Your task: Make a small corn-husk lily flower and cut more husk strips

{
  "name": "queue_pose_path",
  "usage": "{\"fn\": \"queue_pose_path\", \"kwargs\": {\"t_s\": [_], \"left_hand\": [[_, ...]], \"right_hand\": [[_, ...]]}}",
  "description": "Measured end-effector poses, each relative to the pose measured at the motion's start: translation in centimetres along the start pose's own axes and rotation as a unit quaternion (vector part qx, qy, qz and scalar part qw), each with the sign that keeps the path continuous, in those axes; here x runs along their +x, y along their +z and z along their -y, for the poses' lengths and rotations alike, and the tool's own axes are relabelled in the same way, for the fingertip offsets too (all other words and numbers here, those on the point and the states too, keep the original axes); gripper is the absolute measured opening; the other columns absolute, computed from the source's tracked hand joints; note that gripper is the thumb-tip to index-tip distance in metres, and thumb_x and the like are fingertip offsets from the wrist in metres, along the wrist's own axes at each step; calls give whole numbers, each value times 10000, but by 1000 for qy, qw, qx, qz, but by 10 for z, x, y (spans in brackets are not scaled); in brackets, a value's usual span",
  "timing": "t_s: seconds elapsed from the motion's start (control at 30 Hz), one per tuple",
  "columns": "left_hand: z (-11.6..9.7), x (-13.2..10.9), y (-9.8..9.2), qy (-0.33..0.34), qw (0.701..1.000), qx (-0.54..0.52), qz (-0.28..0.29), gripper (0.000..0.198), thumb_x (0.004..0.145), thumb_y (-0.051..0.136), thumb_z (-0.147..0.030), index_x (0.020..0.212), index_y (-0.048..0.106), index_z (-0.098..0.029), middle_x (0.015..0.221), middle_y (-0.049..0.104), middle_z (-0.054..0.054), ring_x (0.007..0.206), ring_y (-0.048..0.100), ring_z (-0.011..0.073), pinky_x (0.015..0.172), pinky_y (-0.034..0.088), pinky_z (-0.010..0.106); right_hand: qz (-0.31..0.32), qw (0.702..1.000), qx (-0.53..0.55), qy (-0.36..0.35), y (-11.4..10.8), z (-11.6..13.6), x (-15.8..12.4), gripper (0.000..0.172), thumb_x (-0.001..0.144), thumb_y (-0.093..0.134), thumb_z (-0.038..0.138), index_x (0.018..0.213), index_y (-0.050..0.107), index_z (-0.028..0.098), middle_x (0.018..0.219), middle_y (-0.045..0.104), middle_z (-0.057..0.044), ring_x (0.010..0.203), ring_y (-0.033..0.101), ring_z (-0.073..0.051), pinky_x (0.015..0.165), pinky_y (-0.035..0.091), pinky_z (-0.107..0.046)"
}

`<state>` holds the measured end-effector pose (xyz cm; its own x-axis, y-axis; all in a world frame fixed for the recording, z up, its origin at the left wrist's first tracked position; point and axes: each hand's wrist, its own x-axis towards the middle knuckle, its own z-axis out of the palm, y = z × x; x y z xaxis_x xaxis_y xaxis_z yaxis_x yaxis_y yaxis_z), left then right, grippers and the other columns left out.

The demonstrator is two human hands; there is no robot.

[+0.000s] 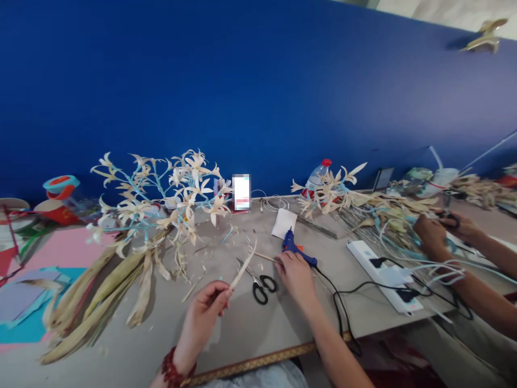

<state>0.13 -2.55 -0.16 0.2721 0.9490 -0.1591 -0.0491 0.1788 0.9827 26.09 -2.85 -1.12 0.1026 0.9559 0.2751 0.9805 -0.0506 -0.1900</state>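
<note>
the fingers of the left hand (205, 307) pinch a slim, curved, cream-coloured strip of dried husk (241, 271) near its lower end, its tip raised above the bench (226, 345); those of the right hand (298, 277) curl together at the end of a thin tan stick (264, 258), and i cannot tell whether they grip it or only rest there.

from the left, a pink paper sheet (76, 245) lies flat, with pale purple paper pieces (24, 293) in front of it. next come long, dry, greenish-tan husks (117, 285), seemingly raw stock not yet cut. behind them stands a full spray of cream husk flowers on pale blue stems (197, 186); its many open blossoms look finished. in the middle, small scraps suggest trimming already done, and black-handled metal scissors (260, 291) lie between the hands. the held strip is loose, joined to nothing, so shaping or fixing it seems left to do. a blue glue gun (309, 257) lies just beyond the right hand, out of any grip. farther right, a smaller spray of similar flowers (343, 186) looks well formed but sparser. at the right, beyond a white power strip (383, 277), a co-worker's hands (430, 234) are busy with other material.
</note>
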Motion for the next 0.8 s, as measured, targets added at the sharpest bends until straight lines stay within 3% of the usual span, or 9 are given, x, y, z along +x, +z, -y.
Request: {"fn": "queue_pose_path", "kwargs": {"t_s": [0.13,0.23,0.33,0.43,0.5,0.6,0.7,0.8], "left_hand": [[-8,-1,3,26,999,-18,-12,208,768,677,-377,835,711,-183,672,630,6,585,526,121,572,431,222],[-12,-1,4,24,999,-30,-7,191,758,687,-352,840,701,-181,665,642,6,576,536,120,570,436,227],[-14,0,6,24,999,-47,-4,166,751,693,-329,808,669,-175,653,632,-1,564,533,113,560,431,223],[-16,2,9,28,998,-55,3,155,761,682,-321,779,641,-173,657,624,-4,561,528,107,556,426,218],[-18,4,12,32,998,-54,4,153,762,682,-320,778,636,-174,654,626,-4,565,530,108,557,430,218],[-22,5,17,40,998,-52,-7,156,758,686,-326,775,637,-179,648,636,-1,576,541,117,570,445,222],[-21,5,20,60,996,-51,-34,158,761,683,-332,781,644,-181,655,648,8,598,564,130,585,466,231],[-16,2,18,93,994,-34,-55,115,798,651,-294,812,646,-180,680,657,18,611,590,138,589,484,239]], "right_hand": [[-2,999,-50,-14,9,-5,8,123,862,522,154,770,599,185,828,631,-100,822,573,-254,774,417,-353],[-13,999,-47,-19,7,-11,7,136,890,480,176,805,586,181,835,639,-106,814,585,-259,752,413,-353],[-49,999,12,15,-3,-16,0,193,948,388,253,927,566,179,824,648,-99,758,607,-249,697,411,-334],[-70,987,125,65,-14,-5,-12,219,961,370,337,1010,533,200,848,650,-87,700,612,-236,650,404,-316],[-23,967,246,68,-20,13,-21,188,946,418,367,974,532,221,794,635,-52,673,600,-216,630,406,-293],[73,911,403,53,-19,44,-31,215,949,434,385,846,539,228,647,563,4,602,544,-179,586,389,-261],[103,871,477,59,-12,66,-37,284,950,436,405,758,527,216,602,507,22,579,493,-155,577,364,-250],[116,838,527,81,-7,75,-37,283,946,434,429,798,532,208,594,484,33,540,452,-137,537,339,-239]]}}
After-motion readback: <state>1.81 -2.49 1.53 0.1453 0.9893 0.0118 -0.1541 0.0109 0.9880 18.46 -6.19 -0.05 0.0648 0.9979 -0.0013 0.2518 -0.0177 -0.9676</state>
